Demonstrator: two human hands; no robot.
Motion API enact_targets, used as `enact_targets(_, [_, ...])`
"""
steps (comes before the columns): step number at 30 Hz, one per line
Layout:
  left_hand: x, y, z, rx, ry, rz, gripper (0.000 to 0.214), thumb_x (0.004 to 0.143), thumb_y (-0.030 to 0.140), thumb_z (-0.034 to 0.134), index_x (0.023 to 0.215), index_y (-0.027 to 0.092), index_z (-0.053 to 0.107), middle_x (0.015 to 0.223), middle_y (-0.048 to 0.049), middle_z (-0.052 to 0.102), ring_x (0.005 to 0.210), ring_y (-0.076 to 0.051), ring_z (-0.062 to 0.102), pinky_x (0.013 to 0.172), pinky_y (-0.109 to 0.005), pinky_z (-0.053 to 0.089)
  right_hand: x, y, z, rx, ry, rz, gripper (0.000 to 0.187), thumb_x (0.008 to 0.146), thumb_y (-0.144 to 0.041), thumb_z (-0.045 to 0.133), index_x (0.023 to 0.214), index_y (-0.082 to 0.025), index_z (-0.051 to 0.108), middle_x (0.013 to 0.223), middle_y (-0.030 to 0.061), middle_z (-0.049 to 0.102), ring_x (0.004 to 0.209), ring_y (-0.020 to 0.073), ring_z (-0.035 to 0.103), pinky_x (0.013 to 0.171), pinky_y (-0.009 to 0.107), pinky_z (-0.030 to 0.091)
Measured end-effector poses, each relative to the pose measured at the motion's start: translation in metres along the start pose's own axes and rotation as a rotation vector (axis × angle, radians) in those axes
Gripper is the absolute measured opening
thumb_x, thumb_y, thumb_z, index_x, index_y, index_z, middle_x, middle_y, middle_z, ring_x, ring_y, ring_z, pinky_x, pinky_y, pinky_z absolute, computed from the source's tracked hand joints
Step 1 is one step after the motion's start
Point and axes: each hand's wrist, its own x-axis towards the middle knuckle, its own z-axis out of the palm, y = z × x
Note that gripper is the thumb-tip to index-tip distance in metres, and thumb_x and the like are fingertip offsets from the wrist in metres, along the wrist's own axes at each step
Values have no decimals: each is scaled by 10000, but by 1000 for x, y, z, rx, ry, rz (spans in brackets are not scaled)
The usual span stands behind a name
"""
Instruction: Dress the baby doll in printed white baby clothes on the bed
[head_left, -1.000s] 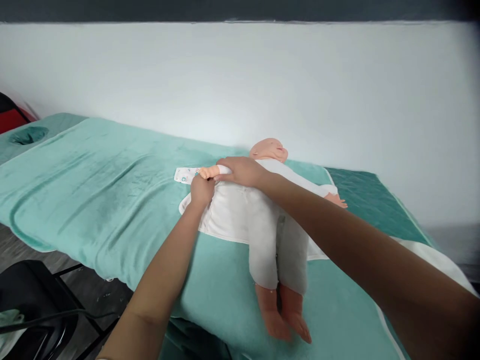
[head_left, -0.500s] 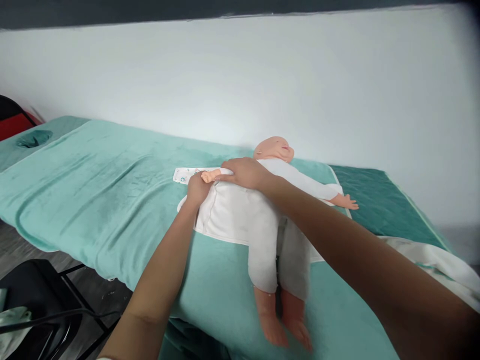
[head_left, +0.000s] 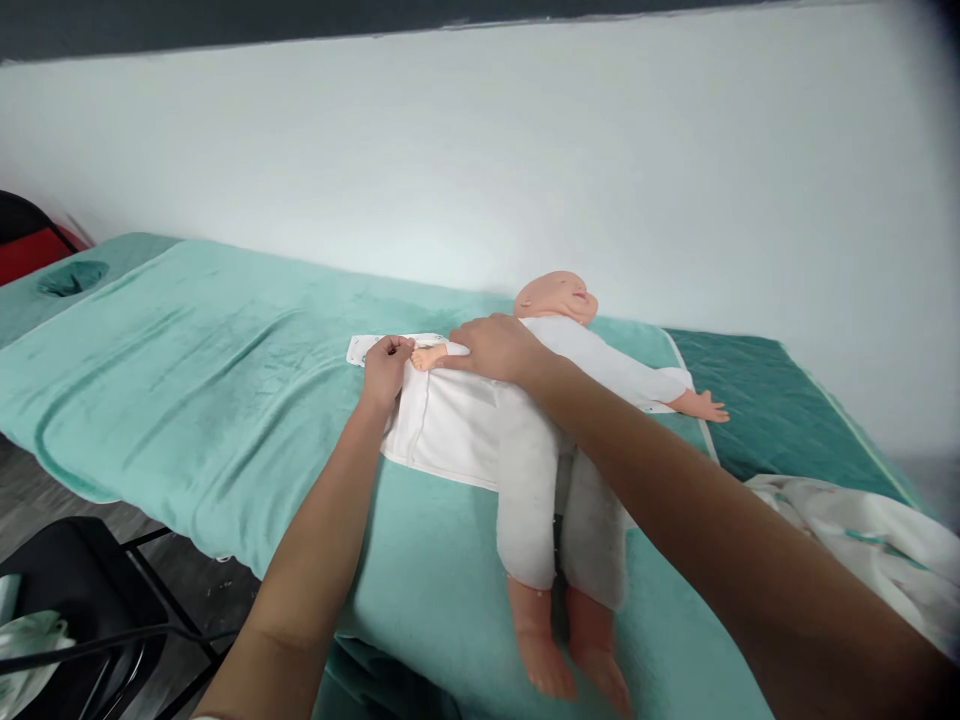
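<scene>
A baby doll with a white cloth body and bare plastic feet lies on its back on a spread white baby garment. Its head is toward the wall and one arm stretches out to the right. My left hand is closed in a pinch on the garment's left side, beside the doll's small hand. My right hand lies across the doll's other arm, thumb below and fingers above, gripping it. The cloth inside my left fingers is mostly hidden.
A light green sheet covers the bed, which has a face hole at its far left. To the right are a dark green pad and a crumpled white patterned cloth. A black chair stands lower left; a white wall is behind.
My left hand has shifted slightly left and up, off the doll's hand, and now pinches the garment. My right hand keeps its hold on the doll's arm.
</scene>
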Motion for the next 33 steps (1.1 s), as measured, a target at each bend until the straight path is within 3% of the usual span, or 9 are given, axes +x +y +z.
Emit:
enact_targets(8, [-11, 7, 6, 216, 15, 116, 127, 880, 282, 558, 808, 187, 603, 785, -8, 644, 743, -133, 571, 736, -265, 437, 6, -8, 8, -145, -4, 10, 606, 967, -665, 336, 975, -168, 683, 918, 138, 715, 814, 281, 648, 753, 387, 373])
enact_targets(14, [-18, 14, 13, 206, -174, 181, 157, 879, 316, 586, 820, 179, 633, 775, -12, 655, 732, -141, 572, 720, -268, 430, 16, -16, 19, -171, 11, 44, 436, 993, -498, 401, 1043, -148, 656, 1016, 171, 714, 911, 291, 650, 795, 398, 395])
enact_targets(19, [-20, 13, 15, 198, -209, 161, 153, 894, 305, 559, 889, 187, 654, 841, -24, 687, 768, -151, 596, 747, -272, 455, 25, -26, 30, -154, 66, 104, 283, 978, -296, 429, 1152, -137, 584, 1144, 200, 670, 1007, 303, 629, 836, 409, 413])
enact_targets(21, [-21, 11, 13, 273, -149, 208, 149, 911, 278, 526, 924, 194, 647, 910, -40, 695, 837, -165, 614, 803, -286, 472, 25, -28, 32, -142, 68, 119, 288, 977, -288, 434, 1178, -132, 569, 1175, 206, 657, 1037, 302, 620, 857, 411, 419])
enact_targets(24, [-24, 6, 8, 527, 59, 285, 151, 911, 258, 532, 1000, 193, 636, 1052, -92, 672, 1013, -217, 602, 921, -349, 461, 19, -25, 30, -134, 78, 115, 363, 971, -389, 488, 1199, -118, 566, 1203, 204, 647, 1089, 317, 604, 890, 424, 424])
enact_targets(27, [-27, 4, 4, 779, 167, 256, 178, 897, 301, 585, 1010, 172, 633, 1081, -136, 651, 1063, -273, 576, 953, -409, 438, 11, -19, 26, -119, 90, 155, 459, 948, -486, 537, 1205, -107, 576, 1221, 204, 645, 1128, 333, 587, 923, 436, 418])
enact_targets(30, [-31, 4, 5, 885, 88, 243, 130, 918, 299, 561, 888, 191, 625, 984, -121, 660, 1012, -276, 584, 899, -399, 438, 7, -17, 24, -105, 88, 199, 462, 940, -490, 552, 1185, -101, 595, 1200, 211, 656, 1118, 339, 591, 925, 439, 414])
enact_targets(33, [-33, 5, 10, 834, -39, 313, 130, 945, 267, 512, 868, 210, 600, 980, -95, 659, 979, -241, 591, 821, -345, 436, 11, -22, 25, -96, 93, 227, 353, 951, -383, 534, 1159, -107, 605, 1169, 210, 666, 1096, 339, 598, 908, 435, 414])
